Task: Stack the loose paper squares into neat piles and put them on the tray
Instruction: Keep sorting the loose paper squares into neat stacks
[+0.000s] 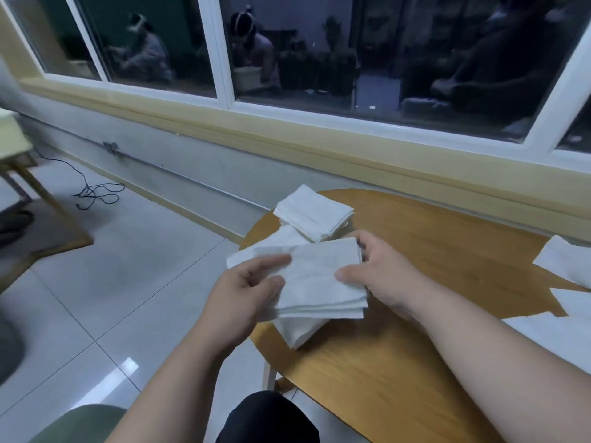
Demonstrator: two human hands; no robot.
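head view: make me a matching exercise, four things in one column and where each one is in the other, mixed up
Things:
1. bundle of paper squares
2. neat pile
3. loose squares
4. black cable

Places:
a. on the floor tiles near the wall
b. held between the left hand and the right hand
c. resting on the table, beyond the hands
d. spread at the table's right side

Pairs: 1-b, 2-c, 3-d, 4-a
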